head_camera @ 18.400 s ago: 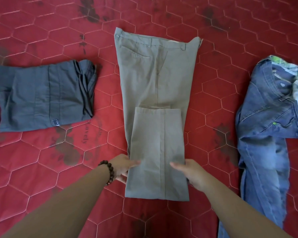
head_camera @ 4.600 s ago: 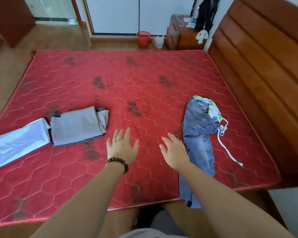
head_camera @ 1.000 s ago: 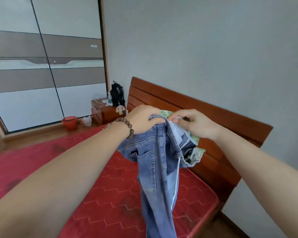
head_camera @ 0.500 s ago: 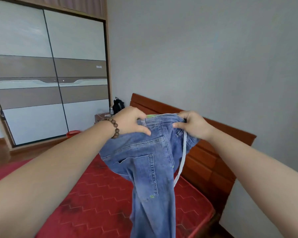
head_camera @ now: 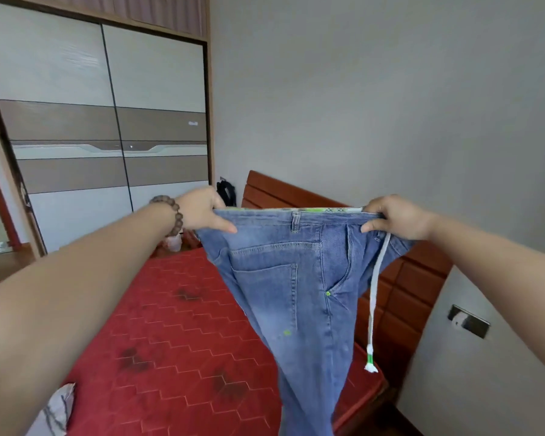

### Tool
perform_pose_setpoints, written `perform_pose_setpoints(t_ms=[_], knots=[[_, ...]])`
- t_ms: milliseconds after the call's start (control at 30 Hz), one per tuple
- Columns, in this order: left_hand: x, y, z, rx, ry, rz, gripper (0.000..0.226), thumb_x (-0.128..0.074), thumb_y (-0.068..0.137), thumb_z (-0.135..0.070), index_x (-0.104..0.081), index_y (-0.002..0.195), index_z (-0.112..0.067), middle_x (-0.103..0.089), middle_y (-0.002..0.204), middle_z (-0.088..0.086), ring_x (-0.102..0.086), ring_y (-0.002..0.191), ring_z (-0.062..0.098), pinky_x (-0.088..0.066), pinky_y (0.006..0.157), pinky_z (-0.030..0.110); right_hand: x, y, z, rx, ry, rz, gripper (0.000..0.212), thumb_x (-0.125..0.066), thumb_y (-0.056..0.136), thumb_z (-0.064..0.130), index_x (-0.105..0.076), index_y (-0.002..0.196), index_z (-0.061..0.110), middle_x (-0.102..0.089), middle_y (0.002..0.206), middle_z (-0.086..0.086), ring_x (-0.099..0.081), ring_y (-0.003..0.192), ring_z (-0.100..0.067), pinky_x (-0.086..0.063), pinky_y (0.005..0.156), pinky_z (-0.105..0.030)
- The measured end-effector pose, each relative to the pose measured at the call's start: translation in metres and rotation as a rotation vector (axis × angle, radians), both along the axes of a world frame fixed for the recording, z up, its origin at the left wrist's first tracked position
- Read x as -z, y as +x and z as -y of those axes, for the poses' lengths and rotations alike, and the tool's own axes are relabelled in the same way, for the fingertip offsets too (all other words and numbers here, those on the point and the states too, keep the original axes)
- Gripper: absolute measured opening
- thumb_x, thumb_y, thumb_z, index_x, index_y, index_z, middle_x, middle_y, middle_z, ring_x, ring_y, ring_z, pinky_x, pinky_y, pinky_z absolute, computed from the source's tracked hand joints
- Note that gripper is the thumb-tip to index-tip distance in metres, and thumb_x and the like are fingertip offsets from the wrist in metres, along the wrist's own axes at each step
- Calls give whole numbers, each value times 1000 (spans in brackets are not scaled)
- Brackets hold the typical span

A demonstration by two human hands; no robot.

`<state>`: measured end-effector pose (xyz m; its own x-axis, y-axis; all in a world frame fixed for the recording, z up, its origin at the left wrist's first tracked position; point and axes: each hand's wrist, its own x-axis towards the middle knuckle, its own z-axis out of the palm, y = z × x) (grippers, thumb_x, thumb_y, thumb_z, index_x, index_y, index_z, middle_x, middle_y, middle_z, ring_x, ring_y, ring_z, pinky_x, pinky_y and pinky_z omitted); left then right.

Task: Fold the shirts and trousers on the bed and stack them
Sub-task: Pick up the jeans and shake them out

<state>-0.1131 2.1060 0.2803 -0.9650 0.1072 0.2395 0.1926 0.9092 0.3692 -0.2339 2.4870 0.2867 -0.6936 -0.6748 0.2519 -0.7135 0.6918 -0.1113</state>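
It was a home bedroom. A red quilted hexagon-stitched mattress [head_camera: 183, 335] lay against a reddish-brown slatted wooden headboard [head_camera: 400, 287], and a tall built-in wardrobe with 2 sliding white-and-brown panelled doors [head_camera: 107, 127] filled the far wall. Plain grey painted walls [head_camera: 375, 99] enclosed the corner.

The red quilted mattress [head_camera: 183, 341] lies bare below the raised arms, open to reach, while hanging blue denim jeans [head_camera: 296, 294] (white drawstring dangling) screen the brown wooden headboard [head_camera: 400, 297] behind.
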Motion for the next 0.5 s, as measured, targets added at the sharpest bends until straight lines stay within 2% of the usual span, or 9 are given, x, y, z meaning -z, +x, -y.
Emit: perform_pose_setpoints(t_ms=[33,100,167,233,300,400,500], knots=[[-10,2,-5,-2,-2,-10,56,-81,73,-35,-39,50,-7,-23,44,-4,-20,41,9,-16,41,18,3,3,-5,8,8,37,22,-78,78,23,-61,65,16,-60,73,-2,-56,71,-22,-41,64,-21],[-26,6,-13,-28,-23,-37,56,-81,73,-38,-48,53,3,-26,45,0,-24,43,12,-19,39,16,12,6,-16,29,32,107,32,-83,72,22,-54,58,28,-57,74,2,-53,69,-17,-37,61,-17],[-36,10,-18,-47,-48,-66,57,-81,71,-42,-50,54,2,-28,46,2,-27,46,15,-21,39,17,23,7,-26,34,44,166,34,-84,70,19,-55,55,28,-56,78,3,-53,70,-13,-38,62,-15],[-41,16,-22,-46,-98,-87,58,-80,70,-46,-45,51,-5,-28,50,6,-27,49,18,-22,43,23,27,7,-35,33,18,208,36,-84,69,16,-55,52,27,-54,78,4,-53,70,-13,-38,62,-15],[-45,22,-21,-60,-137,-97,61,-79,70,-49,-40,50,-7,-27,53,8,-26,53,20,-20,50,26,20,6,-38,41,-3,184,33,-84,70,18,-57,54,26,-57,77,1,-55,70,-17,-41,63,-19],[-55,38,-18,-122,-139,-124,64,-78,70,-50,-35,48,-8,-25,52,6,-24,51,19,-19,51,28,0,4,-43,84,-66,147,24,-82,73,25,-63,62,15,-65,80,-15,-57,72,-23,-45,69,-33],[-65,56,-16,-135,-99,-165,66,-78,66,-53,-46,51,3,-34,53,10,-30,52,19,-24,52,27,-21,14,-41,74,-20,137,29,-79,75,30,-66,72,5,-66,79,-21,-54,69,-21,-47,69,-37]])
